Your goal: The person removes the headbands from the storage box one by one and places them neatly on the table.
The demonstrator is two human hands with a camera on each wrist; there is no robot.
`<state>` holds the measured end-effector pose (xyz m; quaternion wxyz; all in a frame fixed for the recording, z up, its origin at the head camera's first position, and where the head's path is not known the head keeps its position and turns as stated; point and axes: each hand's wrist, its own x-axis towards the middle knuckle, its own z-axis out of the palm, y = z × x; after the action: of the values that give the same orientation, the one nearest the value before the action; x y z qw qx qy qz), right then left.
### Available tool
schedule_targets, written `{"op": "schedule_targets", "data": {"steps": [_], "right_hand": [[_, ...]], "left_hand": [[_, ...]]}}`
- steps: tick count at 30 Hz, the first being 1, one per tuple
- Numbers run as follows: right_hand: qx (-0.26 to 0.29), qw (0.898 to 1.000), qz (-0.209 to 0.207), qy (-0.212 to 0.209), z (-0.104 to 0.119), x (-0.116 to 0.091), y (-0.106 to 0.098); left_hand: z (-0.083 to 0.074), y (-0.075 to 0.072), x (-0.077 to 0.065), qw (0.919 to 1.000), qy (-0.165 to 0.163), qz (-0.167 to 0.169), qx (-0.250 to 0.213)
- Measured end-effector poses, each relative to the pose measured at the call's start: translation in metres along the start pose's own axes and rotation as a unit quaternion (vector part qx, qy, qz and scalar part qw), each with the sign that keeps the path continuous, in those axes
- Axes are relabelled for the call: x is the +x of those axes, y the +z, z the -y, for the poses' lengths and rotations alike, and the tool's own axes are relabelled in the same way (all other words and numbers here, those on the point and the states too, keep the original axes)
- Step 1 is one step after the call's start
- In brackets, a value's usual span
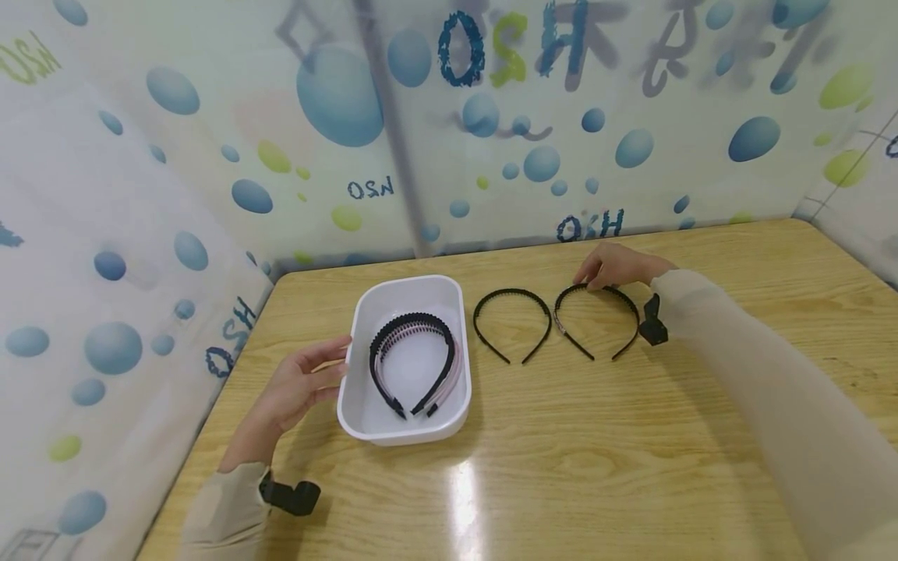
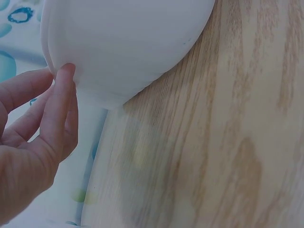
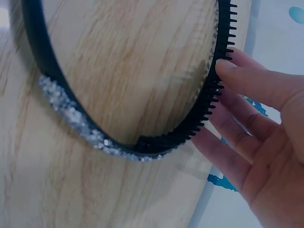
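Note:
My right hand (image 1: 613,265) pinches the toothed top of a black headband (image 1: 634,306) between thumb and fingers. Silvery glitter runs along part of that headband's outer side, and in the right wrist view its comb teeth (image 3: 230,28) show beside the thumb. Just left of it, a second black headband (image 1: 512,291) lies on the table with its ends toward me. My left hand (image 1: 298,386) rests its extended fingertips against the left rim of a white plastic tub (image 1: 403,436). Inside the tub are several headbands, black (image 1: 375,351) on top and pink (image 1: 457,370) under it.
The wooden table (image 1: 596,467) reaches back to a wall (image 1: 449,156) with blue and green bubble print. Another printed wall (image 1: 105,312) runs along its left edge. A black wrist device (image 1: 654,321) sits on the right sleeve, another (image 1: 291,496) on the left.

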<state>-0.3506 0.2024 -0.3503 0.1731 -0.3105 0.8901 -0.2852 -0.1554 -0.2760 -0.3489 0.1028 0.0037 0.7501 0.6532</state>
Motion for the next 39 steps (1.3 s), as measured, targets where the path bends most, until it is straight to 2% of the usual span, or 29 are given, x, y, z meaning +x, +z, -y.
{"op": "schedule_targets", "data": {"steps": [7,11,23,30,39], "right_hand": [[0.014,0.999,0.010,0.040,0.004,-0.004,-0.005],[0.014,0.999,0.002,0.045,0.010,-0.008,-0.009],[-0.035,0.999,-0.023,-0.007,0.038,-0.005,-0.018],[-0.029,0.998,-0.029,-0.040,0.064,0.002,-0.013],[-0.024,0.996,-0.021,-0.078,0.090,0.015,-0.003]], "left_hand": [[0.000,0.000,0.000,1.0000,-0.002,0.000,-0.002],[0.000,0.000,0.001,1.0000,-0.004,-0.004,0.000],[0.000,0.000,0.000,0.9999,-0.003,-0.008,-0.009],[0.001,0.001,0.000,0.9999,-0.006,-0.011,-0.010],[0.003,-0.001,0.000,0.9998,0.006,0.001,-0.017]]}}
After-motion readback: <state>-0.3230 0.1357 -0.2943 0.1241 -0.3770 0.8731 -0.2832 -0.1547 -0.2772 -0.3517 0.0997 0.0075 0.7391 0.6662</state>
